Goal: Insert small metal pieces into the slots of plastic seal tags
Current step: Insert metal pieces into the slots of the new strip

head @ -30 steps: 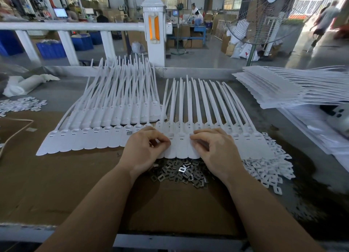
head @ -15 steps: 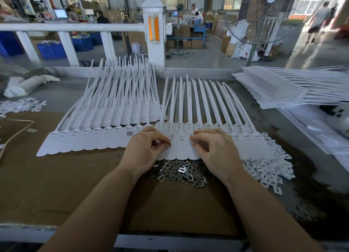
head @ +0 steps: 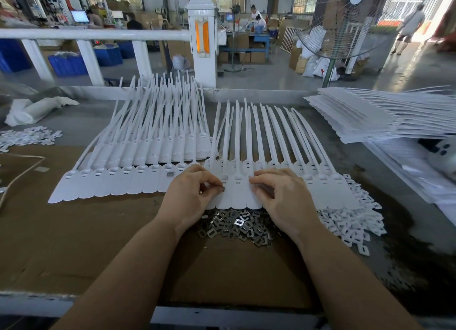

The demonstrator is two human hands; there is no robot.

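Seating one metal piece (head: 223, 188): left hand (head: 190, 196) pinches it at the fingertips, just short of a seal tag (head: 225, 191) slot. Right hand (head: 281, 196), fingers curled, presses neighbouring tags flat. Next, I reckon: push home, then grab another from the pile (head: 237, 227) below the fingers.

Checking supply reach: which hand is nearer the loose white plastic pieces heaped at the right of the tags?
Right. The right hand rests on the tag row just left of the heap of white pieces; the left hand, pinching a metal piece, is farther left.
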